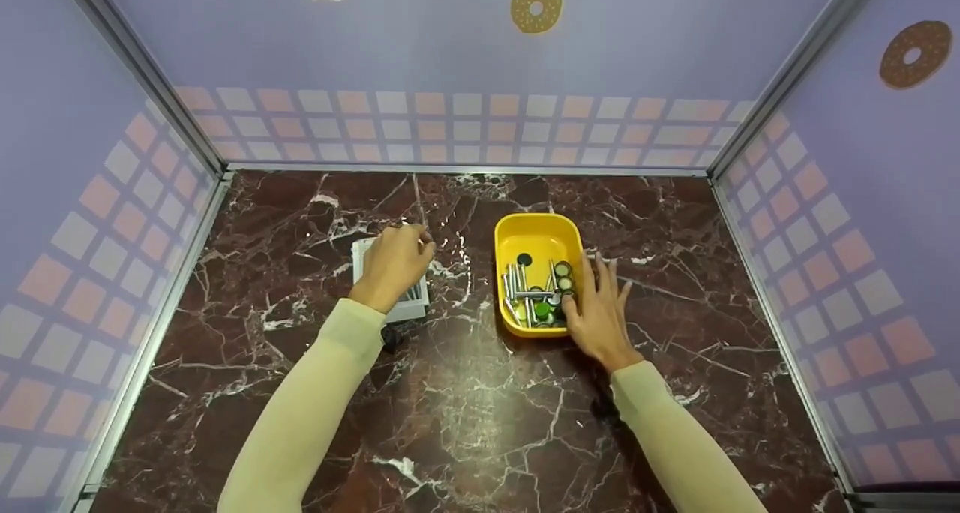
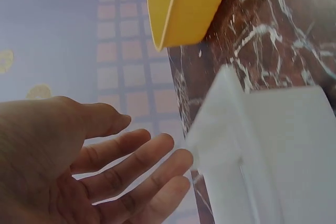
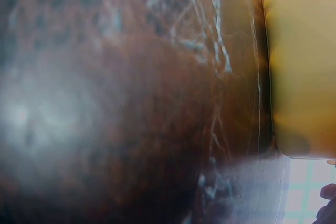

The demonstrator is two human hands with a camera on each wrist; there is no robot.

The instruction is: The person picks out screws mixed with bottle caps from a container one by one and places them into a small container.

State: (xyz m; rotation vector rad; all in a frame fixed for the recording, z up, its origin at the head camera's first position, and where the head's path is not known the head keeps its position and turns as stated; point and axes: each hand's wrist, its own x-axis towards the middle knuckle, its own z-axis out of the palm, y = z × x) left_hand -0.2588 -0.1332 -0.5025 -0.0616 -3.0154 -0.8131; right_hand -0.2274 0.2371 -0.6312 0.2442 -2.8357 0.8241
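My left hand (image 1: 394, 262) is over a white tray (image 1: 409, 312), hiding much of it. In the left wrist view its fingers (image 2: 142, 158) are loosely extended with nothing between them, beside the tray's pale wall. Grey metal pieces (image 1: 414, 291) show inside the tray. My right hand (image 1: 602, 322) is at the right side of a yellow bin (image 1: 536, 224), thumb over the rim and the other fingers spread along the outside. Inside the bin lie silver metal rods (image 1: 514, 282), dark-rimmed round discs (image 1: 563, 269) and a green disc (image 1: 542, 310).
The dark red marbled tabletop (image 1: 480, 408) has light veins and glare. A small black object (image 1: 389, 338) sits just below the tray. Lilac walls (image 1: 420, 40) with a checked border and doughnut pictures enclose the back and both sides.
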